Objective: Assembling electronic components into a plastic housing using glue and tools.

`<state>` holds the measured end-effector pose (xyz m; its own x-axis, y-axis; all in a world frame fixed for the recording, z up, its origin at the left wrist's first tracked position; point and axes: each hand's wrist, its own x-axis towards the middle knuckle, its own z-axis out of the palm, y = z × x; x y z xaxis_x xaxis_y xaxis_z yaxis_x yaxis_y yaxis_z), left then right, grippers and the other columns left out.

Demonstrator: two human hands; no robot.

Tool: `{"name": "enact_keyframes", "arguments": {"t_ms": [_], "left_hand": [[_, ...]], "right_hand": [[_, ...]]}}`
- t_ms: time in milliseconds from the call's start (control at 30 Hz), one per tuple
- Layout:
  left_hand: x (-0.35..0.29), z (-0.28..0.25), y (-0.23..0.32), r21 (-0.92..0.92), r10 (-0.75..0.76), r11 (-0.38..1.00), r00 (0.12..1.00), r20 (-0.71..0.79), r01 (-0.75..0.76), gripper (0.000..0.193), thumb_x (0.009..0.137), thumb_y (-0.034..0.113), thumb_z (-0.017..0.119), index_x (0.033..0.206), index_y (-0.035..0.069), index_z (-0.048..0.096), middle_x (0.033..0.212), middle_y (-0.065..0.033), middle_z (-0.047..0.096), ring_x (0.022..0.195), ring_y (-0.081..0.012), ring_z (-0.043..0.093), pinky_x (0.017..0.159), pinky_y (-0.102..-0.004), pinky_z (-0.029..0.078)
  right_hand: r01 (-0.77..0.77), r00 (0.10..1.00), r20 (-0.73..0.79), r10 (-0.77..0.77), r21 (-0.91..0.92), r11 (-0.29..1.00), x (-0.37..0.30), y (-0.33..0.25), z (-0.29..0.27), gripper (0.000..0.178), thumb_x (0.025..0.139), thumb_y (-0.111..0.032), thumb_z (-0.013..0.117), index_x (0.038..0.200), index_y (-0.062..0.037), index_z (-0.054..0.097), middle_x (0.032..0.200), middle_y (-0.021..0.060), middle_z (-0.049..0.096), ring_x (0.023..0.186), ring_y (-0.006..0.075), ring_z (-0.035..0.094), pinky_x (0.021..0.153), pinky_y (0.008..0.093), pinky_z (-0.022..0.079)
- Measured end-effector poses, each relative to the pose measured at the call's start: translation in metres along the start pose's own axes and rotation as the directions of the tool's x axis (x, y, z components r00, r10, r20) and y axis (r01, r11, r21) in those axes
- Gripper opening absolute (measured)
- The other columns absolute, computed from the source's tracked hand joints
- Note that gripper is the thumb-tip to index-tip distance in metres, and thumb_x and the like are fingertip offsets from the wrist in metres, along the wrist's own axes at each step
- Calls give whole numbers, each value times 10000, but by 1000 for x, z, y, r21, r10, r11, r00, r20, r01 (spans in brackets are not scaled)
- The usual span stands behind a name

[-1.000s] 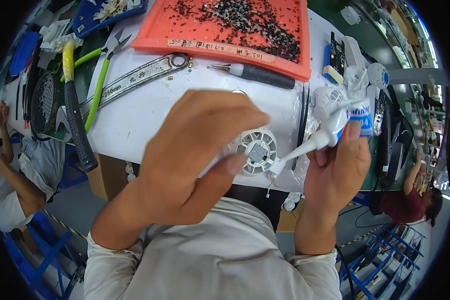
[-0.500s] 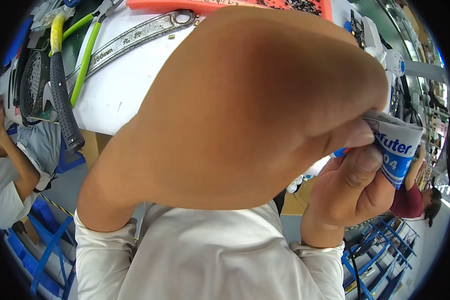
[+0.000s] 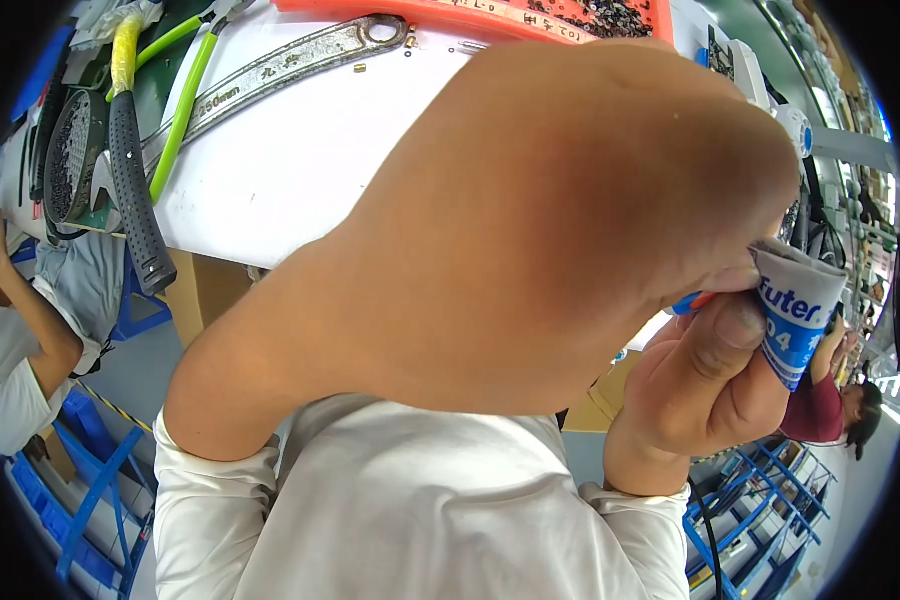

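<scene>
A blue-and-white squeeze tube (image 3: 802, 305) is held up at the right, its flattened end turned outward. My right hand (image 3: 705, 385) is closed around its lower side, thumb pressed along it. Very near the camera, my left hand (image 3: 620, 190) crosses over from the left, and its fingertip pinches the tube's edge beside my right thumb. Most of the left fingers are hidden behind the back of the hand. A small blue and red patch shows between the hands; I cannot tell what part it is.
On the white tabletop (image 3: 260, 190) lie an adjustable wrench (image 3: 290, 68), green-handled pliers (image 3: 183, 115), a black-handled tool (image 3: 135, 195) and tiny brass pieces (image 3: 360, 69). An orange-red tray (image 3: 500, 14) holds small dark parts. Other people sit at the left (image 3: 20, 340) and right (image 3: 820, 400).
My left hand and forearm have shifted slightly right and down, uncovering more of the tray and tabletop. The tube has tipped a little lower, still between both hands.
</scene>
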<state>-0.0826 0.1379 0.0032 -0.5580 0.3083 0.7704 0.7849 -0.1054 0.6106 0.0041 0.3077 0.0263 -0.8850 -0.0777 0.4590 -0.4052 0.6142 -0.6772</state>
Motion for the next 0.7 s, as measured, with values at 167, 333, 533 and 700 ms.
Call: {"name": "enact_keyframes", "arguments": {"t_ms": [167,333,533,700], "left_hand": [[1,5,-7,-27,74,997,996,-51,-76,215,707,43,680,916,33,630,844,-116,602,762,-335,598,709,-385,501],[0,8,-18,-55,143,987,984,-108,-150,221,683,45,687,895,48,623,824,-104,587,745,-333,591,695,-382,499],[1,23,-24,-64,181,977,953,-242,-201,221,643,76,693,822,65,565,760,-77,538,700,-335,567,657,-393,495],[-2,19,-23,-78,141,984,967,-214,-161,240,642,68,700,847,75,576,779,-78,552,718,-335,572,625,-390,489]], "right_hand": [[26,1000,14,-25,-36,999,1,-1,-2,369,1018,-222,589,1202,98,576,1142,198,675,1058,254,648,974,401,497],[49,998,32,-46,-76,996,1,0,-2,357,1019,-217,586,1199,91,580,1140,200,679,1058,262,653,980,411,497],[57,998,25,-55,-92,994,1,0,-3,355,1020,-221,585,1207,81,577,1139,187,682,1057,254,653,980,412,497],[124,991,57,-117,-137,983,2,2,-4,351,1024,-218,576,1204,83,577,1128,188,684,1051,254,654,963,403,504]]}}
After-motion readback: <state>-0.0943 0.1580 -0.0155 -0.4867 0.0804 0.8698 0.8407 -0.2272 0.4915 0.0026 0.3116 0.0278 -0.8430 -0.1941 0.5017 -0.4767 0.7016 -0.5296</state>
